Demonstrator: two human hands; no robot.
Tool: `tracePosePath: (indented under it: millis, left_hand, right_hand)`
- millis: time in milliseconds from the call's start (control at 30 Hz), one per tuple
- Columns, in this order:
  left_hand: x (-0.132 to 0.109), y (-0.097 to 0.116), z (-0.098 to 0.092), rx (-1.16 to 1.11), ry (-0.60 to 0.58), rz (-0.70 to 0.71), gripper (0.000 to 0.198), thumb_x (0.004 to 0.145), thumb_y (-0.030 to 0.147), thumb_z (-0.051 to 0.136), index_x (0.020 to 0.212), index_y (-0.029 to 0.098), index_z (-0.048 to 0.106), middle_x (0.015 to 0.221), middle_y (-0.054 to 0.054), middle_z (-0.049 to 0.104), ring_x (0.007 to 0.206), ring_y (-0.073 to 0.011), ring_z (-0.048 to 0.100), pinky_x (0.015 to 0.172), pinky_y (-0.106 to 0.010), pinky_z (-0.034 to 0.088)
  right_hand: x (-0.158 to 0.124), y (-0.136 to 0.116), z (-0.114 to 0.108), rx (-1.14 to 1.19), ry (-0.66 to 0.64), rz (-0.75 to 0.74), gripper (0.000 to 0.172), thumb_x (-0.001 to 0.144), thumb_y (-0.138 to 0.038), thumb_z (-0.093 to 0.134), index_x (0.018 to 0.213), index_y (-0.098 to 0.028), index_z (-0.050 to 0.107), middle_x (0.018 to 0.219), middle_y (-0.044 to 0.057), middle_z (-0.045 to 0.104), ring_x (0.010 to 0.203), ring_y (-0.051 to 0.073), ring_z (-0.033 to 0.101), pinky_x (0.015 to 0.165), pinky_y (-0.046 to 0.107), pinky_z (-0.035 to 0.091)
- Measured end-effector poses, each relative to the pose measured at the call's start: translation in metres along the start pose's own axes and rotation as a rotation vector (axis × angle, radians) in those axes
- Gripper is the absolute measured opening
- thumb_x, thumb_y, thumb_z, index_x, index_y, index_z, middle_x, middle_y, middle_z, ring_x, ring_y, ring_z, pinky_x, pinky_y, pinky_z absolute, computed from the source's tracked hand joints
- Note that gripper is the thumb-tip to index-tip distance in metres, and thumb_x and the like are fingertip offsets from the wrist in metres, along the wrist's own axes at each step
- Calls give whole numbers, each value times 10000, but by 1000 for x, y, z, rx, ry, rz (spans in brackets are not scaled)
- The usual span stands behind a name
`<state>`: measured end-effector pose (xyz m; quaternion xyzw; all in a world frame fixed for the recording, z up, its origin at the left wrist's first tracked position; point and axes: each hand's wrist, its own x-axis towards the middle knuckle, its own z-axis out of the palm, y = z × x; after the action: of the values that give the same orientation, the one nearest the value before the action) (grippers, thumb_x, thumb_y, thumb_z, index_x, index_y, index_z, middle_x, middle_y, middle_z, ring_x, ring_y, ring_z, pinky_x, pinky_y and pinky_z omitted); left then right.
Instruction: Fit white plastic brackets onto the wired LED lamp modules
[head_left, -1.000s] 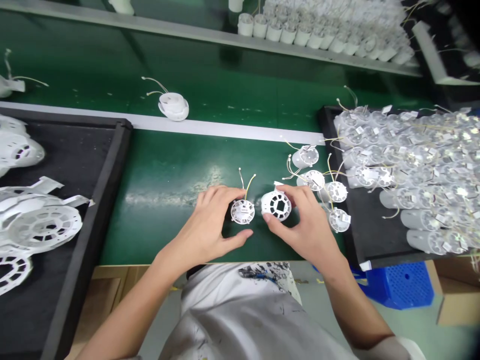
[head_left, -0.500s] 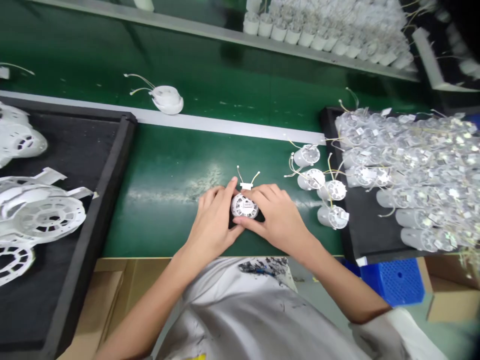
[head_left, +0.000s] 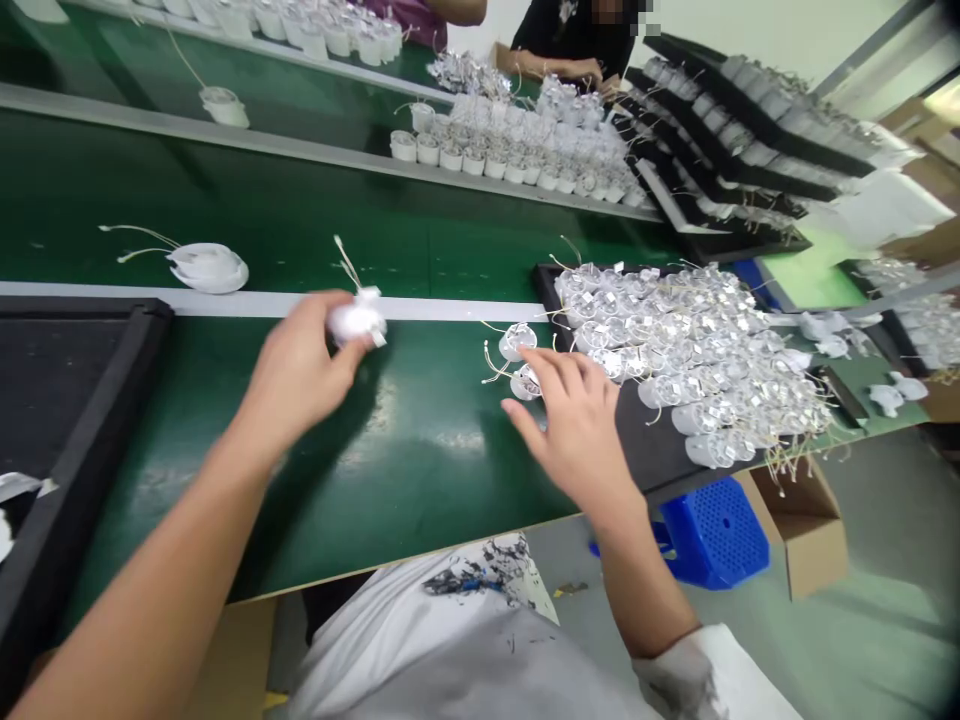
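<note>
At bottom centre, the person's grey-white garment (head_left: 420, 645) bears black blotches (head_left: 491, 570) with some blue; the sleeve (head_left: 709, 672) at lower right is pale grey.

One left hand (head_left: 304, 365), one right hand (head_left: 574, 425) with two loose cups (head_left: 517, 342) beside it, one held white part (head_left: 358, 322), one oval shell (head_left: 208, 268) and one blue stool (head_left: 718, 535) are counted.

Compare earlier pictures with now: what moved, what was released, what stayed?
The left hand has carried the rounded white plastic piece forward and left, toward the white strip. The right hand has let go and moved right, to the white wired cylinders. The oval white plastic part has shifted left, nearer the left black tray. The right black tray and the blue plastic stool stayed.
</note>
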<state>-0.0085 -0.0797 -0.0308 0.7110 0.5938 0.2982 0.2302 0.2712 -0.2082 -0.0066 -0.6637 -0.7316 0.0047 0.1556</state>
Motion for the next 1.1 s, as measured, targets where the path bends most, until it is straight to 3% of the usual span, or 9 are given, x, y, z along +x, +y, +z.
tracePosePath:
  millis: [67, 133, 233, 333, 467, 600, 700, 833, 1100]
  left_hand:
    - [36, -1, -4, 232, 110, 43, 604, 962, 352, 715, 1465, 60, 551, 1463, -164, 599, 1398, -461, 551, 1163, -672, 426]
    - [41, 6, -5, 333, 216, 119, 674, 961, 287, 698, 1539, 38, 453, 1594, -203, 458, 1504, -495, 401, 1206, -698, 343]
    - [-14, 26, 9, 278, 182, 259, 613, 926, 255, 699, 1495, 142, 502, 1462, -156, 575, 1362, -413, 540, 1150, -617, 425]
    - [-98, 47, 40, 115, -182, 279, 652, 902, 269, 714, 1506, 226, 472, 1278, -109, 684, 1157, -336, 650, 1013, -519, 512]
    - [-155, 57, 75, 17, -103, 149, 889, 943, 236, 667, 1674, 244, 162, 1367, -147, 651, 1210, -330, 630, 1032, -521, 479]
    - [-148, 43, 67, -119, -127, 79, 889, 995, 262, 648, 1694, 303, 100, 1344, -104, 677, 1227, -290, 641, 1082, -504, 481]
    - [-144, 32, 44, -116, -203, 160, 769, 1001, 220, 646, 1658, 315, 257, 1538, -124, 539, 1404, -296, 539, 1149, -487, 476]
    - [-151, 20, 26, -90, -180, 259, 550, 1011, 160, 634, 1520, 279, 466, 1473, -110, 571, 1377, -266, 554, 1152, -443, 503]
    - [-152, 8, 20, -220, -223, 248, 514, 997, 114, 634, 1463, 251, 467, 1454, -123, 577, 1380, -255, 545, 1168, -461, 493]
  right_hand:
    - [6, 26, -5, -79, -41, 24, 541, 1066, -367, 600, 1577, -246, 469, 1426, 123, 654, 1361, 373, 492, 1103, 569, 336]
    - [10, 40, -3, -76, -68, -14, 537, 1049, -364, 640, 1552, -245, 496, 1296, 103, 706, 1296, 346, 539, 1105, 550, 334]
    - [6, 31, 8, -11, -78, -107, 560, 1009, -470, 700, 1503, -261, 537, 1188, 76, 717, 1224, 308, 575, 1132, 519, 310]
    - [-4, 0, 21, 83, -99, -194, 553, 995, -576, 679, 1429, -248, 585, 1172, 79, 709, 1168, 298, 590, 1126, 516, 296]
    - [-15, -28, 36, 341, -241, -209, 492, 1085, -533, 527, 1476, -235, 528, 1145, 70, 694, 1084, 266, 605, 1048, 488, 356]
    - [-18, -25, 45, 536, -347, -194, 388, 1141, -323, 409, 1509, -240, 502, 1155, 63, 672, 1057, 220, 608, 966, 415, 441]
    - [-16, -20, 50, 491, -230, -245, 383, 1106, -318, 534, 1479, -236, 561, 1085, 68, 653, 982, 220, 590, 909, 396, 476]
    - [-8, -24, 54, 398, -138, -383, 310, 1101, -270, 547, 1380, -246, 679, 936, 53, 602, 861, 201, 557, 795, 355, 470]
    - [8, -31, 53, 394, -279, -440, 308, 1145, -326, 445, 1249, -243, 723, 1007, 53, 686, 940, 191, 611, 811, 353, 444]
